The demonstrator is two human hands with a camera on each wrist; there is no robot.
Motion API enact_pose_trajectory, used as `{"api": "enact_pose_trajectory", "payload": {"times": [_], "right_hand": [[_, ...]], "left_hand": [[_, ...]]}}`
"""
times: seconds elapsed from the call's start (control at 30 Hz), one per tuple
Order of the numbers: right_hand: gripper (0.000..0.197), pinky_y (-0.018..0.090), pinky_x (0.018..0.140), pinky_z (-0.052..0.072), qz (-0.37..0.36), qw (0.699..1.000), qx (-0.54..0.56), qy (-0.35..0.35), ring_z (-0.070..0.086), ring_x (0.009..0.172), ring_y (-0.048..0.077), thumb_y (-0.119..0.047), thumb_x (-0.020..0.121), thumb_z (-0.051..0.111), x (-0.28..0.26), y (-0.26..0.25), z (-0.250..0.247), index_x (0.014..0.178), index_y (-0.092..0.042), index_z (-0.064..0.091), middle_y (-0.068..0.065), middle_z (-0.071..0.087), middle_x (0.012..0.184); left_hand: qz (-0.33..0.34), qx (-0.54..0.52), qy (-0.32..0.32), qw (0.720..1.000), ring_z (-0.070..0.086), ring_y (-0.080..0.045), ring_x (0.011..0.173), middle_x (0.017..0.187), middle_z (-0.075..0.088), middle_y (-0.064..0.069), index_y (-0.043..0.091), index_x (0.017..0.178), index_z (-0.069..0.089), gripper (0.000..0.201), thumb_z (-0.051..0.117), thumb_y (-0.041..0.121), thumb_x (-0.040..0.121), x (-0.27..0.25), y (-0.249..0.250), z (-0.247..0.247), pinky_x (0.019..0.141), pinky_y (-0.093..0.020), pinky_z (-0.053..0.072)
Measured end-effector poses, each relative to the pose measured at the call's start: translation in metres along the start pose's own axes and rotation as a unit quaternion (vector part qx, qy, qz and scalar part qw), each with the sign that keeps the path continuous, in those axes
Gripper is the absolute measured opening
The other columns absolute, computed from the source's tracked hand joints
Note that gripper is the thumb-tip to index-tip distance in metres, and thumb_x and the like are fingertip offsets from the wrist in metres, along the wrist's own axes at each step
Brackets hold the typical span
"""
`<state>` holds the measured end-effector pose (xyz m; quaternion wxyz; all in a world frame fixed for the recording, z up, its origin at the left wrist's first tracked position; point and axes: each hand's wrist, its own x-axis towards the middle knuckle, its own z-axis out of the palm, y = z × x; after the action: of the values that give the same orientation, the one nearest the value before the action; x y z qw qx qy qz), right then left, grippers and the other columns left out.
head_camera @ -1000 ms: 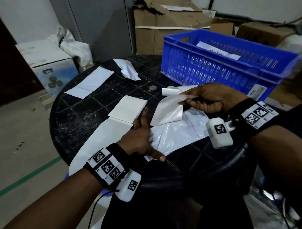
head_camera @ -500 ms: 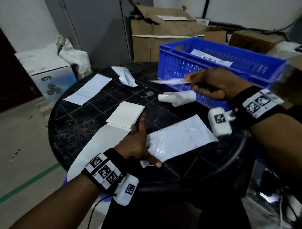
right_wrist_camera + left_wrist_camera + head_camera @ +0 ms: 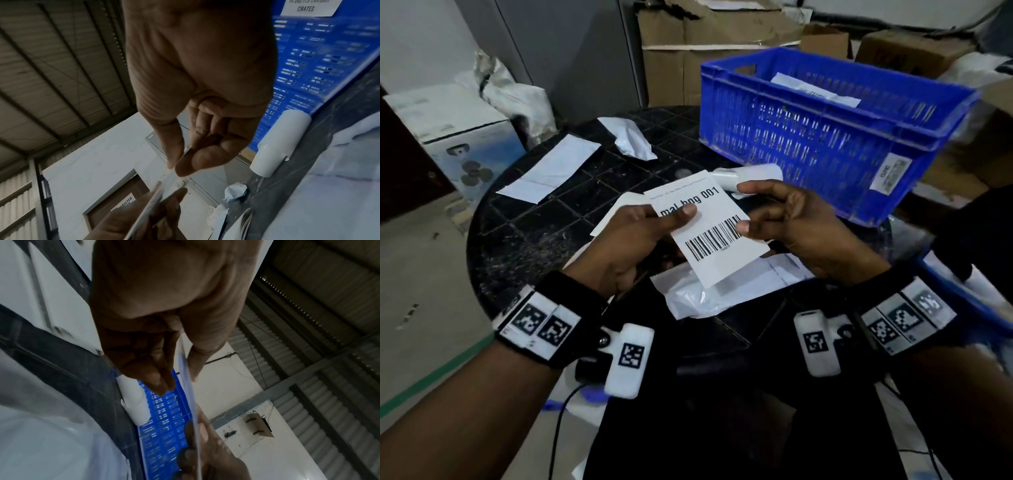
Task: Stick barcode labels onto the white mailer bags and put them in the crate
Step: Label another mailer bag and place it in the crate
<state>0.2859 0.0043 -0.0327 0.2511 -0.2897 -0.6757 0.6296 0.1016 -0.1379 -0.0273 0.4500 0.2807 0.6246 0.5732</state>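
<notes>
A white barcode label [image 3: 709, 233] printed "mal_bag 001" is held up over the black round table [image 3: 524, 233]. My left hand [image 3: 654, 226] pinches its left edge between thumb and fingers; my right hand [image 3: 767, 219] pinches its right edge. The label shows edge-on [image 3: 190, 386] in the left wrist view and between thumb and finger [image 3: 186, 153] in the right wrist view. Under the hands a white mailer bag [image 3: 709, 294] lies flat at the table's near edge. The blue crate [image 3: 825, 137] stands at the back right with a labelled bag [image 3: 815, 90] inside.
A roll of labels [image 3: 750, 174] lies in front of the crate. A white sheet [image 3: 551, 168], a crumpled white bag [image 3: 630, 140] and a white pad [image 3: 616, 212] lie on the table's left half. Cardboard boxes [image 3: 709, 44] stand behind; a white fan box [image 3: 458, 137] is at left.
My left hand left the mailer bag and rose to take the label's left edge. My right hand brought the label from near the crate toward me, now face up over the bag.
</notes>
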Motion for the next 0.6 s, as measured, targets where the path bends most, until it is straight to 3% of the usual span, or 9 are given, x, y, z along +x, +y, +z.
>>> {"api": "enact_pose_trajectory", "payload": {"times": [0.07, 0.13, 0.2, 0.3, 0.43, 0.6], "right_hand": [[0.055, 0.044, 0.07, 0.058, 0.001, 1.0, -0.002, 0.006, 0.069, 0.084, 0.027, -0.007, 0.079, 0.085, -0.006, 0.003, -0.001, 0.128, -0.022, 0.064, 0.014, 0.074, 0.09], [0.057, 0.053, 0.076, 0.058, 0.004, 1.0, 0.006, 0.012, 0.07, 0.087, 0.029, -0.005, 0.079, 0.084, -0.01, 0.007, -0.005, 0.129, -0.021, 0.063, 0.02, 0.076, 0.097], [0.063, 0.044, 0.069, 0.061, 0.011, 1.0, 0.008, 0.016, 0.072, 0.086, 0.026, -0.003, 0.079, 0.084, -0.017, 0.011, -0.01, 0.134, -0.02, 0.059, 0.024, 0.076, 0.103], [0.07, 0.03, 0.057, 0.06, 0.04, 0.999, 0.019, 0.01, 0.073, 0.083, 0.021, 0.002, 0.08, 0.082, -0.03, 0.021, -0.015, 0.14, -0.019, 0.053, 0.019, 0.077, 0.102], [0.07, 0.032, 0.056, 0.061, 0.053, 0.998, 0.029, 0.029, 0.074, 0.08, 0.021, 0.008, 0.08, 0.081, -0.041, 0.034, -0.018, 0.139, -0.017, 0.052, 0.014, 0.079, 0.098], [0.073, 0.031, 0.056, 0.059, 0.072, 0.994, 0.054, 0.061, 0.075, 0.081, 0.023, 0.009, 0.077, 0.082, -0.042, 0.037, -0.022, 0.138, -0.017, 0.053, 0.018, 0.078, 0.097]], "left_hand": [[0.011, -0.008, 0.018, 1.0, 0.077, -0.022, 0.076, 0.099, 0.079, -0.014, 0.008, 0.109, 0.076, 0.021, 0.077, 0.016, 0.09, 0.006, 0.0, 0.006, 0.057, -0.029, 0.06], [0.035, -0.009, 0.031, 0.999, 0.078, -0.027, 0.088, 0.102, 0.078, -0.015, 0.004, 0.11, 0.076, 0.024, 0.077, 0.006, 0.087, 0.012, 0.0, 0.011, 0.069, -0.038, 0.065], [0.056, 0.005, 0.034, 0.998, 0.078, -0.028, 0.09, 0.099, 0.079, -0.013, 0.003, 0.107, 0.076, 0.021, 0.077, 0.001, 0.085, 0.014, 0.003, 0.017, 0.068, -0.038, 0.064], [0.076, 0.039, 0.017, 0.996, 0.078, -0.022, 0.08, 0.093, 0.08, -0.01, 0.003, 0.103, 0.075, 0.019, 0.076, -0.003, 0.085, 0.015, 0.004, 0.025, 0.057, -0.027, 0.06], [0.086, 0.091, 0.011, 0.992, 0.075, -0.015, 0.066, 0.088, 0.079, -0.01, 0.003, 0.104, 0.076, 0.02, 0.079, 0.001, 0.084, 0.018, -0.002, 0.031, 0.045, -0.022, 0.052], [0.1, 0.126, 0.009, 0.987, 0.076, -0.025, 0.072, 0.087, 0.08, -0.008, 0.005, 0.105, 0.077, 0.024, 0.083, 0.007, 0.082, 0.025, -0.006, 0.034, 0.049, -0.029, 0.054]]}}
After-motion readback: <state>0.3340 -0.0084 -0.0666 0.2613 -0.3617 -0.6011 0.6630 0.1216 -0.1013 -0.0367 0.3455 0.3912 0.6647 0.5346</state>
